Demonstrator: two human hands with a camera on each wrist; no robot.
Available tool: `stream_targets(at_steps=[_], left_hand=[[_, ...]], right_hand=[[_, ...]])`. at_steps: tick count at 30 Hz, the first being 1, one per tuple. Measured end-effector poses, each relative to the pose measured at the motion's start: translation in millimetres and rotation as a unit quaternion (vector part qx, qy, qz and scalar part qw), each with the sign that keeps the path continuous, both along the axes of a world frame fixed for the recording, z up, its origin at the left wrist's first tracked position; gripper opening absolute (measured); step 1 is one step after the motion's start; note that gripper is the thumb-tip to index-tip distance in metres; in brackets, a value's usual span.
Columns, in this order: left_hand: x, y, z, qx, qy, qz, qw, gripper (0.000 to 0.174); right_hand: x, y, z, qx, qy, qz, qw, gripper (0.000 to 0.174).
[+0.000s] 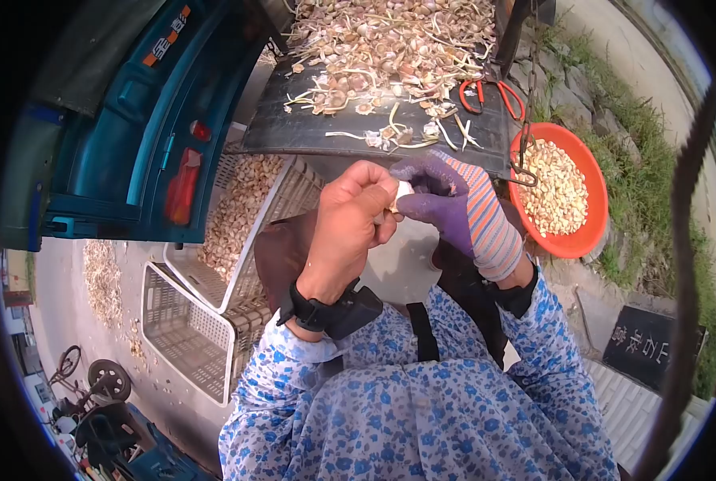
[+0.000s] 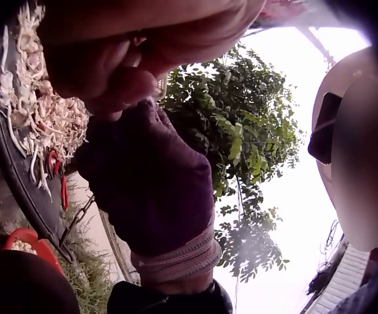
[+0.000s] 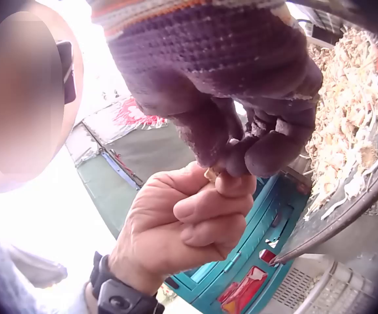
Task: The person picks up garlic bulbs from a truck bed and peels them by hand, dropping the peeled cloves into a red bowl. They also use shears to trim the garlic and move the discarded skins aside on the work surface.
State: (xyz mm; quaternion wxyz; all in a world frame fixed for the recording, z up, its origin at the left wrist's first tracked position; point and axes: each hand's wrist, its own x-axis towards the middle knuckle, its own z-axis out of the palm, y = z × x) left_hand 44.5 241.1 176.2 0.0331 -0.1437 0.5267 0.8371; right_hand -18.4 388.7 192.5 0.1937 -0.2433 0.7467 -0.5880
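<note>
In front of the person's lap, both hands meet over a pale garlic clove (image 1: 404, 191). The bare left hand (image 1: 348, 220) pinches it between thumb and curled fingers. On the right hand (image 1: 446, 200) is a purple glove with a striped cuff, its thumb and fingertips gripping the clove's other side. From the right wrist, a sliver of the clove (image 3: 211, 174) shows between the bare fingers and the gloved ones; the rest is covered. The dark tabletop (image 1: 294, 132) lies just beyond the hands, bearing a heap of garlic (image 1: 390, 48) and loose stems.
Red-handled scissors (image 1: 480, 96) lie at the tabletop's right edge, near a hanging chain (image 1: 526, 132). An orange basin (image 1: 590, 232) of peeled cloves stands to the right. White crates (image 1: 230, 353) stand at left, one holding garlic, below a teal vehicle panel (image 1: 145, 176).
</note>
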Motion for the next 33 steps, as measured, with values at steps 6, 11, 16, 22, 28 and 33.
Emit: stream_targets(at_steps=[6,11,16,22,28,33], left_hand=[[25,9,14,0.062,-0.006,0.028,0.998,0.005],[35,9,11,0.145,0.005,0.035,0.989,0.009],[44,9,5,0.245,0.035,0.022,0.969,0.016],[47,4,3,0.327,0.041,0.053,0.943,0.020],[35,6,-8,0.314,0.058,-0.002,0.948,0.028],[22,6,-28,0.277,0.030,-0.011,0.960,0.021]], right_hand=[[28,9,-9,-0.084,-0.030,-0.024,0.996,0.024],[47,11,3,-0.132,-0.078,-0.052,0.987,0.027],[55,12,-4,-0.284,-0.202,-0.095,0.932,0.027],[92,22,49,-0.325,-0.294,0.034,0.898,0.030],[105,23,41,-0.175,-0.196,0.070,0.962,0.029],[61,-9,-70,-0.100,-0.211,-0.084,0.969,0.027]])
